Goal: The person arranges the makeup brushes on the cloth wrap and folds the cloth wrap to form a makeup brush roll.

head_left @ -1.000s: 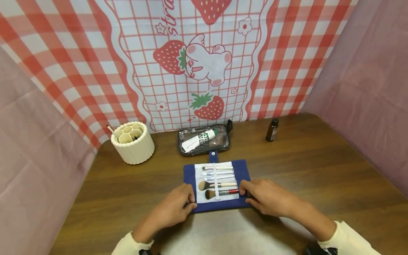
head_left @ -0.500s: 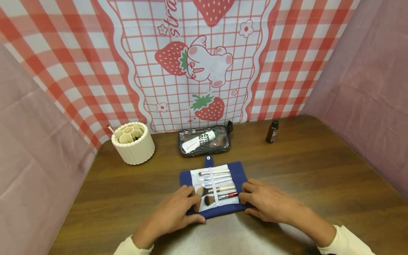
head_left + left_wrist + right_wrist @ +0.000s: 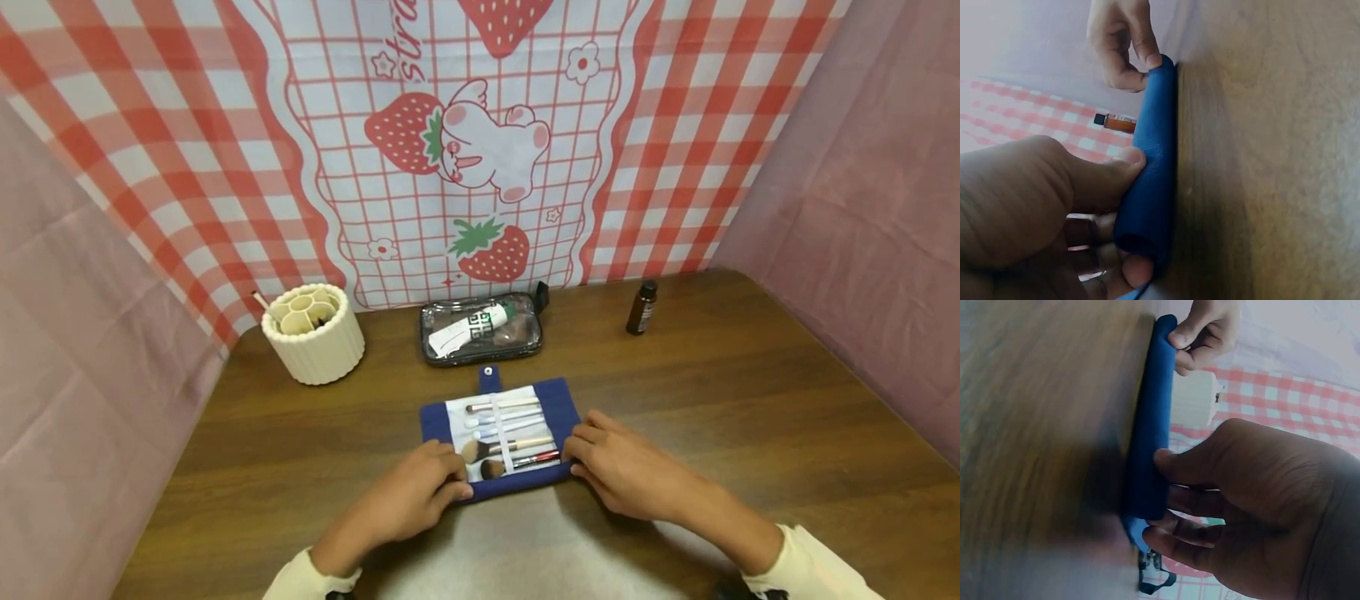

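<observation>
A navy fabric brush roll (image 3: 557, 408) lies spread on the table, its white lining facing up. Several makeup brushes (image 3: 536, 459) sit crosswise under a white elastic band, the lowest close to the near edge. That near edge is curled into a tube (image 3: 1155, 150). My left hand (image 3: 416, 492) grips the tube's left end, thumb on the near side and fingers around the end. At the right end my right hand (image 3: 626, 468) pinches it the same way, thumb (image 3: 1175, 464) pressed on the cloth. A snap strap (image 3: 489, 380) sticks out from the far edge.
Just beyond the strap lies a clear zip pouch (image 3: 442, 360) with a white tube inside. A cream ribbed organizer (image 3: 318, 354) stands at the back left, and a small dark bottle (image 3: 642, 308) at the back right. A checked cloth (image 3: 667, 167) hangs behind the table.
The brush roll has turned slightly and shifted left and nearer. Its near edge has been curled over toward the lowest brush, with both hands re-gripping the ends.
</observation>
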Motion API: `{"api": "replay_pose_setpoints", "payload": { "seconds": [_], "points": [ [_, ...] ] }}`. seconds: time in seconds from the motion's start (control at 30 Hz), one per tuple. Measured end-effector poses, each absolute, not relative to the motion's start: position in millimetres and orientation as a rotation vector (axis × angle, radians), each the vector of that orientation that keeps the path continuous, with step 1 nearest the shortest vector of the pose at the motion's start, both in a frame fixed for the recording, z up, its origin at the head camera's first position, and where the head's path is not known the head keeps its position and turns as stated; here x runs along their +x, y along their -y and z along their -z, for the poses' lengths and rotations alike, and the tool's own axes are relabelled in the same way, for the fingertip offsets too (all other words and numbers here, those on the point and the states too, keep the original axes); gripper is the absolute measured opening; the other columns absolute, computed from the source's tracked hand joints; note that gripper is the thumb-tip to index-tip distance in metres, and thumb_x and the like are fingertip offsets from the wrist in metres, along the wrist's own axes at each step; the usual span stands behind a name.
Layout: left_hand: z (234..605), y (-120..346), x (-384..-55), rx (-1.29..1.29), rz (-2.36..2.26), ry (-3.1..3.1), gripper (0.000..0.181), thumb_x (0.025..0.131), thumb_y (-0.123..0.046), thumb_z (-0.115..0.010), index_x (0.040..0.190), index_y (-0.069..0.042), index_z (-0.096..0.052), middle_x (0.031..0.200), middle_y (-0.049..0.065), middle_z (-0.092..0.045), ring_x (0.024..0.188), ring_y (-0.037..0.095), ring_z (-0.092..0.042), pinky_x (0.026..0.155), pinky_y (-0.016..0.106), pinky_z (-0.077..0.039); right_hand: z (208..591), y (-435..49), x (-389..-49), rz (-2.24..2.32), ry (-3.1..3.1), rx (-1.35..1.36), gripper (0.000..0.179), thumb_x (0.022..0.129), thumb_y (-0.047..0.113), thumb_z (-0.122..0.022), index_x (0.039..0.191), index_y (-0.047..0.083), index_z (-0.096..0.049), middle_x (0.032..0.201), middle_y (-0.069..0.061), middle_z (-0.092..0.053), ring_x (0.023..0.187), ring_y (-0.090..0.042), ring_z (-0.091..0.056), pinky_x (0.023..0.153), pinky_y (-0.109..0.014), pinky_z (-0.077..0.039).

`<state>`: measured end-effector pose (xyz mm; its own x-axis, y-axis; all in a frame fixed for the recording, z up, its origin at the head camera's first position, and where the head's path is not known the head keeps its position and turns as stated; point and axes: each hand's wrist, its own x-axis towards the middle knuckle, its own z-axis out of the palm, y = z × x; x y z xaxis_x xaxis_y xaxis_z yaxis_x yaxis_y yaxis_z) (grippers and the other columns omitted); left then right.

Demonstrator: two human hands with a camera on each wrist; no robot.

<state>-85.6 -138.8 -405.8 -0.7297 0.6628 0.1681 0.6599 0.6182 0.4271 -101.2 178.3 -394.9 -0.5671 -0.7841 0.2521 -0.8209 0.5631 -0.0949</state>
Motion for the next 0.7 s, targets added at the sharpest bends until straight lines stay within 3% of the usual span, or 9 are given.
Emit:
{"api": "replay_pose_setpoints", "payload": {
  "seconds": [0.2,0.3,0.53,0.7],
  "points": [
    [410.2,138.9,-89.4,1.035,-0.95,-2.819,0.017,0.09,-0.015,-0.075,0.092,-0.015,-0.059,0.077,-0.009,-0.053,0.069,0.004,-0.05,0.062,0.023,-0.044,399.8,-175.5,-104.8,-0.452,2.699,1.222,0.019,0.092,0.009,-0.07,0.104,0.015,-0.056,0.091,0.007,-0.062,0.087,-0.013,-0.053,0.077,-0.036,-0.049],
    [411.1,139.0,-89.5,1.039,-0.941,-2.867,0.021,0.089,-0.014,-0.077,0.09,-0.018,-0.057,0.081,-0.006,-0.051,0.07,0.005,-0.049,0.061,0.023,-0.044,399.2,-173.9,-104.9,-0.428,2.712,1.231,0.019,0.092,0.009,-0.07,0.101,0.018,-0.055,0.086,0.009,-0.058,0.084,-0.012,-0.053,0.075,-0.036,-0.048],
    [407.3,141.1,-86.8,1.103,-0.552,-3.022,0.018,0.087,-0.038,-0.079,0.09,-0.024,-0.067,0.089,-0.009,-0.051,0.078,0.008,-0.046,0.067,0.027,-0.043,396.7,-169.2,-102.1,-0.186,2.599,1.276,0.01,0.093,0.013,-0.069,0.094,0.018,-0.06,0.081,0.005,-0.046,0.066,-0.01,-0.044,0.055,-0.029,-0.041],
    [404.9,143.9,-85.6,1.155,-0.416,-2.975,0.026,0.083,-0.042,-0.081,0.097,-0.024,-0.07,0.095,-0.01,-0.051,0.082,0.009,-0.046,0.07,0.028,-0.044,394.8,-168.1,-100.5,-0.042,2.506,1.343,0.006,0.092,0.016,-0.07,0.096,0.018,-0.066,0.095,0.0,-0.05,0.077,-0.013,-0.046,0.059,-0.03,-0.046]
  ]
}}
